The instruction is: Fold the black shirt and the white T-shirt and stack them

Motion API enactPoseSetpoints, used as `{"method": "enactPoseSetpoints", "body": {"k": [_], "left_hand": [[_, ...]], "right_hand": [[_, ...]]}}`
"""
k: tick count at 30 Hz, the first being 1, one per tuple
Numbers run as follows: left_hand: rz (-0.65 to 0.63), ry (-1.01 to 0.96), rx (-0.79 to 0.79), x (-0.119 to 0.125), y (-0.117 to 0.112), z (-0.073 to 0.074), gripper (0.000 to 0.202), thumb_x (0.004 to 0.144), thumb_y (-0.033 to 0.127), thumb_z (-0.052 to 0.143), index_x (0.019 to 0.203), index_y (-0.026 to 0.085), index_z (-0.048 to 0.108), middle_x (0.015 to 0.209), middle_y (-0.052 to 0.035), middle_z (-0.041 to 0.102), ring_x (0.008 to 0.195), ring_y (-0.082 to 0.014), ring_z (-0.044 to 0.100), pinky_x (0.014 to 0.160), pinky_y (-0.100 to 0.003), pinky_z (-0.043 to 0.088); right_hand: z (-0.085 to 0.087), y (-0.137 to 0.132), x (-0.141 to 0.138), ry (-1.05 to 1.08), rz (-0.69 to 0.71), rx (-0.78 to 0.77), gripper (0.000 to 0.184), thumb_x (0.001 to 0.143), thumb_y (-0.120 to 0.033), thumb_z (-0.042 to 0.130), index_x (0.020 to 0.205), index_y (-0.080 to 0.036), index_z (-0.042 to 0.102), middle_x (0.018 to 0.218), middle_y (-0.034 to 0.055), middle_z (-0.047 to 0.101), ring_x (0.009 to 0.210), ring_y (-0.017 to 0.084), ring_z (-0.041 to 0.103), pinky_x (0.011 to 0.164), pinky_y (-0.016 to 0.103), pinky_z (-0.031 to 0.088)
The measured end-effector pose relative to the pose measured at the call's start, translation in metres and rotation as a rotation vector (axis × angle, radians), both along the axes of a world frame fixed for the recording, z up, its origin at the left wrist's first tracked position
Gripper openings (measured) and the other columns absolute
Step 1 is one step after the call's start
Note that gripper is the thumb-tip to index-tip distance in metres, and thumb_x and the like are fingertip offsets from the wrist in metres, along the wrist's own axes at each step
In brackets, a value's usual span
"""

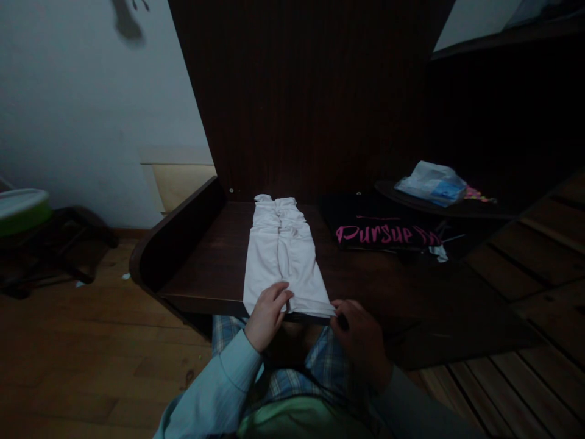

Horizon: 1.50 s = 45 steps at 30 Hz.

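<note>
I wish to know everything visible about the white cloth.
The white cloth looks like plain fabric, folded into a long, narrow shape. It lies on the dark desk, wrinkled and bunched at its far end, smoother nearer, with a crease down its middle. Its near edge reaches the desk's front, where the left hand rests on it and the right hand touches its corner.

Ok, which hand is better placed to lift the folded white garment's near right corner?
Probably the right hand: its fingertips are at that corner of the folded white garment, whereas the left hand rests on it farther left.
</note>
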State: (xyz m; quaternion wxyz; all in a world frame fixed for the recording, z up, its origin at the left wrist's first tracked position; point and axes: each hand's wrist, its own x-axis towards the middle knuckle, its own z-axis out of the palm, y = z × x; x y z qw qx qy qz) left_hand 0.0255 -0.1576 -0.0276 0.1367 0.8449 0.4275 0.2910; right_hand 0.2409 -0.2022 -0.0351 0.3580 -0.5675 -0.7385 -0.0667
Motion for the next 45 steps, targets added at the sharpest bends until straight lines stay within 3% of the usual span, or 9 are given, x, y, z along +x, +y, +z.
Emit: {"method": "enactPoseSetpoints", "body": {"k": [6, 9, 13, 20, 25, 28, 33, 38, 45], "left_hand": [[-0.076, 0.075, -0.016, -0.005, -0.003, 0.002, 0.065, 0.061, -0.003, 0.039, 0.122, 0.019, 0.043, 0.130, -0.0092, 0.045, 0.122, -0.0199, 0.037, 0.101, -0.042, 0.034], [-0.037, 0.137, -0.009, -0.007, -0.010, 0.003, 0.076, 0.060, -0.005, 0.037, 0.132, 0.018, 0.029, 0.139, -0.0090, 0.035, 0.130, -0.0193, 0.025, 0.106, -0.046, 0.026], [0.017, 0.220, -0.027, -0.011, -0.018, 0.006, 0.073, 0.064, -0.003, 0.036, 0.134, 0.015, 0.027, 0.140, -0.0093, 0.033, 0.133, -0.0193, 0.019, 0.106, -0.046, 0.026], [-0.056, 0.291, -0.046, -0.018, -0.022, 0.015, 0.061, 0.071, 0.002, 0.040, 0.130, 0.016, 0.035, 0.135, -0.0088, 0.042, 0.127, -0.0183, 0.033, 0.103, -0.041, 0.033], [-0.050, 0.290, -0.039, -0.017, -0.021, 0.018, 0.058, 0.073, 0.003, 0.041, 0.129, 0.015, 0.036, 0.133, -0.0089, 0.045, 0.125, -0.0185, 0.036, 0.101, -0.039, 0.037], [-0.031, 0.275, -0.032, -0.014, -0.022, 0.015, 0.055, 0.074, 0.005, 0.040, 0.128, 0.015, 0.037, 0.132, -0.0090, 0.046, 0.125, -0.0186, 0.036, 0.101, -0.040, 0.037], [-0.022, 0.262, -0.026, -0.014, -0.023, 0.009, 0.068, 0.065, -0.002, 0.038, 0.131, 0.015, 0.034, 0.133, -0.0083, 0.045, 0.126, -0.0173, 0.034, 0.103, -0.039, 0.035], [-0.044, 0.270, -0.041, -0.015, -0.026, 0.007, 0.077, 0.059, -0.004, 0.036, 0.133, 0.016, 0.030, 0.138, -0.0075, 0.038, 0.130, -0.0167, 0.026, 0.105, -0.041, 0.032], [-0.046, 0.276, -0.056, -0.014, -0.028, 0.007, 0.074, 0.062, -0.002, 0.037, 0.133, 0.016, 0.030, 0.139, -0.0082, 0.035, 0.131, -0.0174, 0.024, 0.105, -0.042, 0.030]], "right_hand": [[0.001, 0.003, 0.000, -0.029, 0.069, 0.002, 0.023, 0.071, -0.008, 0.042, 0.088, -0.020, 0.051, 0.090, 0.0080, 0.062, 0.085, 0.022, 0.057, 0.073, 0.037, 0.047], [0.004, 0.008, -0.003, -0.095, 0.231, 0.043, 0.034, 0.073, -0.007, 0.042, 0.103, -0.019, 0.050, 0.107, 0.0091, 0.060, 0.103, 0.023, 0.052, 0.086, 0.042, 0.042], [0.015, 0.015, -0.003, -0.118, 0.456, -0.049, 0.027, 0.074, -0.005, 0.043, 0.094, -0.019, 0.055, 0.099, 0.0061, 0.064, 0.099, 0.019, 0.055, 0.089, 0.039, 0.040], [0.060, 0.024, 0.002, -0.049, 0.588, -0.379, 0.013, 0.077, -0.028, 0.057, 0.085, -0.019, 0.060, 0.083, 0.0036, 0.065, 0.081, 0.016, 0.059, 0.076, 0.029, 0.043], [0.090, 0.087, -0.011, 0.127, 0.596, -0.470, 0.016, 0.080, -0.028, 0.051, 0.079, -0.017, 0.063, 0.073, 0.0014, 0.065, 0.066, 0.011, 0.058, 0.063, 0.022, 0.043], [0.085, 0.144, -0.034, 0.315, 0.602, -0.601, 0.010, 0.076, -0.021, 0.054, 0.073, -0.015, 0.062, 0.067, 0.0003, 0.064, 0.062, 0.010, 0.058, 0.059, 0.019, 0.043], [0.053, 0.206, -0.070, 0.480, 0.291, -0.730, 0.018, 0.075, -0.021, 0.053, 0.061, -0.014, 0.060, 0.051, -0.0007, 0.058, 0.046, 0.009, 0.051, 0.046, 0.019, 0.038], [0.035, 0.217, -0.080, 0.396, 0.119, -0.638, 0.022, 0.066, -0.036, 0.063, 0.059, -0.016, 0.065, 0.056, 0.0006, 0.060, 0.056, 0.012, 0.055, 0.050, 0.020, 0.035], [0.031, 0.224, -0.082, 0.420, 0.035, -0.694, 0.013, 0.059, -0.025, 0.064, 0.069, -0.017, 0.069, 0.065, 0.0010, 0.065, 0.062, 0.014, 0.058, 0.053, 0.020, 0.037]]}}
